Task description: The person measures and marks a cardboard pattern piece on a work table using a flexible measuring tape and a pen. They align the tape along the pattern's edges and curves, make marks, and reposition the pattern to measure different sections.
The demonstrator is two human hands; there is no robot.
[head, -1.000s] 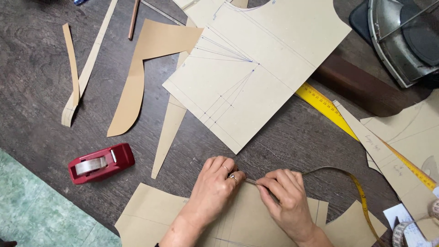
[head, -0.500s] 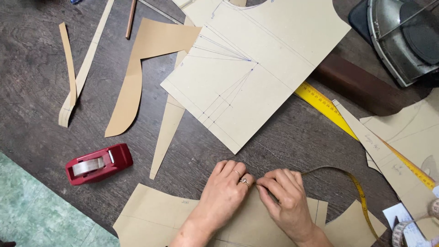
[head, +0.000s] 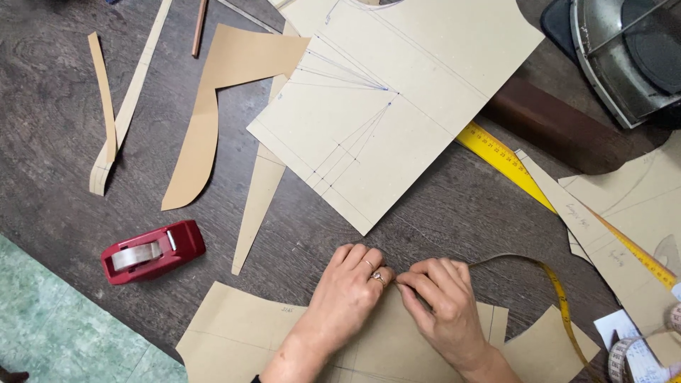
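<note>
My left hand (head: 346, 292) lies flat with fingers together on a brown paper pattern piece (head: 234, 333) at the near edge of the table. My right hand (head: 441, 298) is next to it, fingertips pinched at the top edge of the same piece, touching the left fingers. What the fingertips pinch is too small to make out. A yellow measuring tape (head: 557, 298) curves away from the right hand to the right.
A red tape dispenser (head: 152, 250) sits at left. A large pale pattern sheet with pencil lines (head: 397, 99) lies ahead, brown paper offcuts (head: 213, 106) to its left, a yellow ruler (head: 511, 163) and more pattern pieces (head: 624, 213) at right. A metal machine (head: 631, 50) stands top right.
Both hands have stayed at the pattern's top edge; the left hand's fingers have drawn closer together against the right fingertips. The view shifted slightly.
</note>
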